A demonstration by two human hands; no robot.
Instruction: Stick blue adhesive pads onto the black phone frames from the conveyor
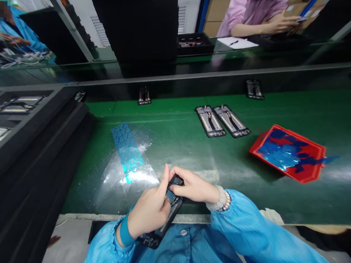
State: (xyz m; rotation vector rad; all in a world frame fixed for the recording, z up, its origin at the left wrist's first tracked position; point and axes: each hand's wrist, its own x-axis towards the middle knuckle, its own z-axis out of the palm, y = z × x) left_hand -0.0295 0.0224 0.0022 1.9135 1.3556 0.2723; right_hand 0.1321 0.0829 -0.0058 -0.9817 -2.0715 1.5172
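**Both Hands Gripped a Phone Unit at the Near Edge**

We held an open phone unit point(175, 210) slantwise over the near edge of the green tabletop point(177, 141). The fingers point(164, 181) of our left hand point(150, 210) were closed on its left side, one pointing up beside its upper end. Our right hand point(194, 186) pinched that same end, its thumb over the face and its other fingers bent around the top. What lay under the thumb was too covered to tell.

Left of our fingers and a little beyond them, a sheet of blue stickers point(127, 150) lay with crinkled clear film point(109, 181), which caught the light. Farther left stood a stack of black foam trays point(41, 167), more units in its top one.

Beyond our fingers and to the right, two phone units point(221, 121) lay side by side, flat. Well right of our fingers was a red bin point(307, 177) with blue film pieces point(283, 153) inside, some hanging over its right rim. Farthest from our fingers, across the partition, a person in pink point(243, 15) held a small object.
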